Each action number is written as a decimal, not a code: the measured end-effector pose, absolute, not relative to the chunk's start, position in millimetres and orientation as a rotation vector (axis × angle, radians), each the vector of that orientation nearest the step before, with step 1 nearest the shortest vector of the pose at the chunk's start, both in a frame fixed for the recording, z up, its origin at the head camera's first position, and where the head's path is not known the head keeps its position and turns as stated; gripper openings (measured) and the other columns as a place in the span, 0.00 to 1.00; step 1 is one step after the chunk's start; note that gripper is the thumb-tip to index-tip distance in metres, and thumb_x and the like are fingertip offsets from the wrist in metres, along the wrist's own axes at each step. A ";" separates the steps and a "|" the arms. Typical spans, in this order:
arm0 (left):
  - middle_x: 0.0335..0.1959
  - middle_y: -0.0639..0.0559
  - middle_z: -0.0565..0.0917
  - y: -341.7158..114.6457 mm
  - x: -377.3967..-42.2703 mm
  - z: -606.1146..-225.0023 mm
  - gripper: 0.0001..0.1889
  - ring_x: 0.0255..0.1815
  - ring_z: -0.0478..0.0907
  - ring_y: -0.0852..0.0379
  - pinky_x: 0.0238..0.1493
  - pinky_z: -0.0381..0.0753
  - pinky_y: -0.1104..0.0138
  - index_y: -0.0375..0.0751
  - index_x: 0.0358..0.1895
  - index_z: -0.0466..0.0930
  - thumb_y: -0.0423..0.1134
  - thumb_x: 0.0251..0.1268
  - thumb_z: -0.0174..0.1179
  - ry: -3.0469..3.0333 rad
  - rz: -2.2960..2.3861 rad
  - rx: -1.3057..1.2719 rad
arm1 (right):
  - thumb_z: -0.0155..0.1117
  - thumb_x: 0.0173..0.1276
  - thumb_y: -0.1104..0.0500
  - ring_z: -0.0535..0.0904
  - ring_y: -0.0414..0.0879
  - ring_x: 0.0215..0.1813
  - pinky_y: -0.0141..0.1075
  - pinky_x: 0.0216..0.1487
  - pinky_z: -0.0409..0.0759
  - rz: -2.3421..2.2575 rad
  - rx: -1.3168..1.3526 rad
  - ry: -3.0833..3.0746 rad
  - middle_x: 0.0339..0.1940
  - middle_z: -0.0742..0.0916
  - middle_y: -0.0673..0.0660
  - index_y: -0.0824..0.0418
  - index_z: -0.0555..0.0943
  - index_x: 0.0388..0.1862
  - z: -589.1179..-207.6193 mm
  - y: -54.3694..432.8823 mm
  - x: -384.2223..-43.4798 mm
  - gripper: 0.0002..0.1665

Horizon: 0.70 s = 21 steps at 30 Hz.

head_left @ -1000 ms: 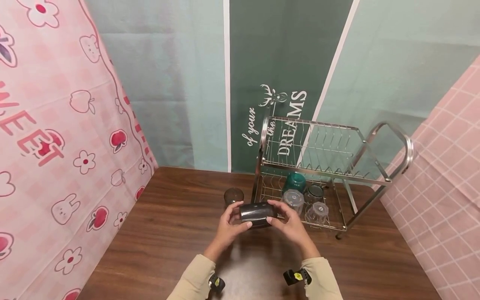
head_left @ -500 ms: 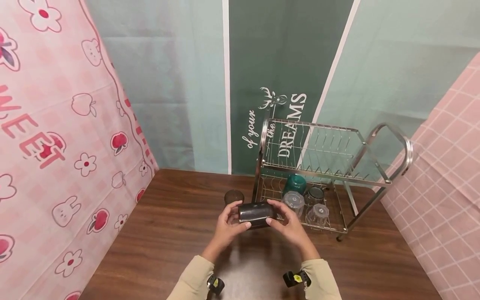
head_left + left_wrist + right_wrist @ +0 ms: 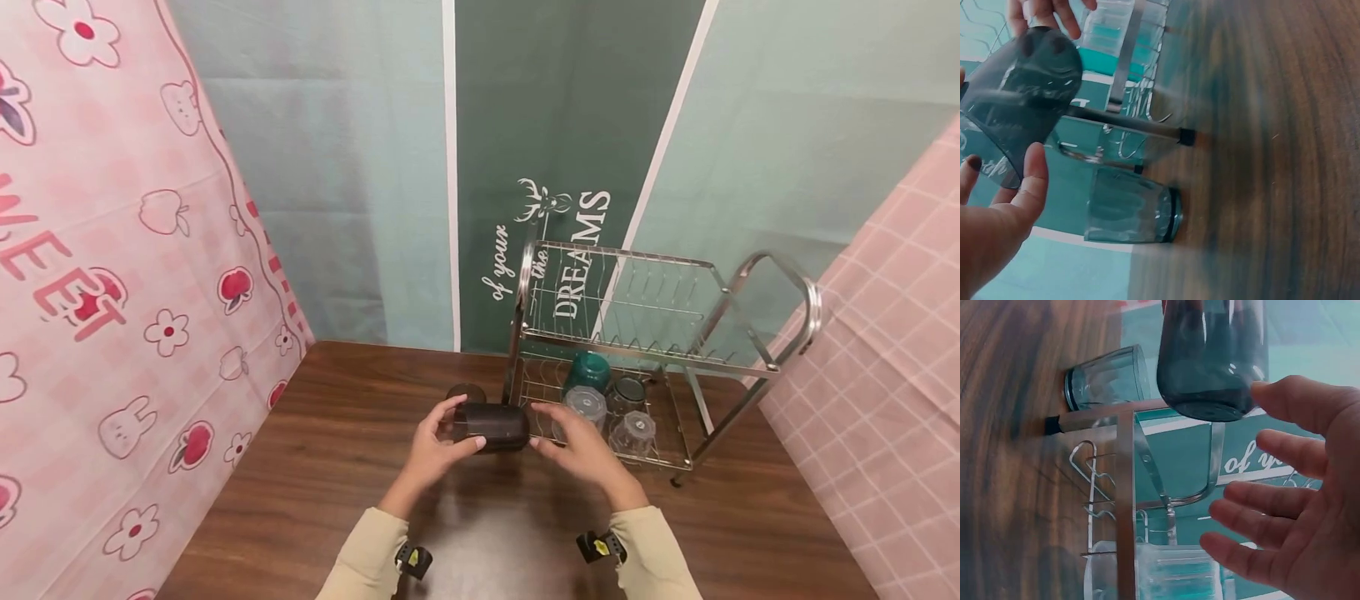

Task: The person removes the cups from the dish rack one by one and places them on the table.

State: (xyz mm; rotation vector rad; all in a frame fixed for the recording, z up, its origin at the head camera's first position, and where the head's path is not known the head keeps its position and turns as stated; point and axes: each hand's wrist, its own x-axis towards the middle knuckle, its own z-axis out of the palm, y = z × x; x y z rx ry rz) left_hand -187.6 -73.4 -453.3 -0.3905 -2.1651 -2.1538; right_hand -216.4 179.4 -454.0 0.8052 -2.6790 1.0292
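Note:
A dark tinted drinking glass [image 3: 492, 427] lies on its side in the air above the table, its base toward the right. My left hand [image 3: 437, 452] grips it near the mouth end, with the thumb on the near side. By the base is my right hand [image 3: 583, 450], its fingers spread; in the right wrist view the thumb [image 3: 1282, 394] overlaps the glass's lower edge, and whether it touches cannot be told. Behind the left hand a second dark glass [image 3: 1129, 206] stands upright on the table, partly hidden in the head view.
A two-tier metal dish rack [image 3: 651, 353] stands at the right. On its lower tier are a teal glass [image 3: 590, 369], a dark glass [image 3: 627, 392] and clear glasses, including a small one [image 3: 635, 432]. The wooden table [image 3: 360, 433] ends at hanging cloths behind and at the sides.
The held glass has moved a little left with my left hand. My right hand's fingers have come off its side and spread out; earlier both hands held it.

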 end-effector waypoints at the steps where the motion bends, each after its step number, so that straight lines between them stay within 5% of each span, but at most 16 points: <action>1: 0.48 0.33 0.75 -75.3 -187.5 -452.1 0.33 0.44 0.73 0.36 0.35 0.77 0.66 0.31 0.61 0.68 0.27 0.48 0.68 -2.195 -2.140 -0.380 | 0.69 0.56 0.57 0.72 0.57 0.58 0.52 0.54 0.69 0.992 0.826 -2.690 0.56 0.79 0.61 0.64 0.74 0.59 -452.6 179.2 -216.9 0.31; 7: 0.51 0.34 0.73 -86.7 -192.3 -455.5 0.35 0.46 0.72 0.35 0.34 0.77 0.63 0.36 0.62 0.69 0.32 0.46 0.71 -2.327 -1.974 -0.344 | 0.69 0.56 0.56 0.73 0.61 0.55 0.54 0.54 0.69 0.794 0.857 -2.755 0.54 0.79 0.65 0.65 0.75 0.56 -442.2 180.6 -219.4 0.29; 16: 0.52 0.45 0.73 -101.0 -207.5 -478.3 0.35 0.46 0.73 0.48 0.41 0.74 0.56 0.52 0.60 0.74 0.42 0.41 0.75 -2.435 -1.762 -0.264 | 0.72 0.53 0.56 0.75 0.60 0.50 0.53 0.49 0.72 0.647 0.808 -2.778 0.48 0.79 0.64 0.63 0.78 0.52 -428.0 188.5 -224.8 0.27; 21: 0.53 0.45 0.73 -105.3 -209.7 -477.4 0.34 0.47 0.71 0.48 0.44 0.72 0.52 0.53 0.59 0.75 0.43 0.40 0.75 -2.482 -1.700 -0.236 | 0.71 0.54 0.56 0.72 0.64 0.55 0.55 0.50 0.71 0.586 0.740 -2.833 0.54 0.76 0.69 0.61 0.78 0.53 -422.1 192.1 -228.5 0.27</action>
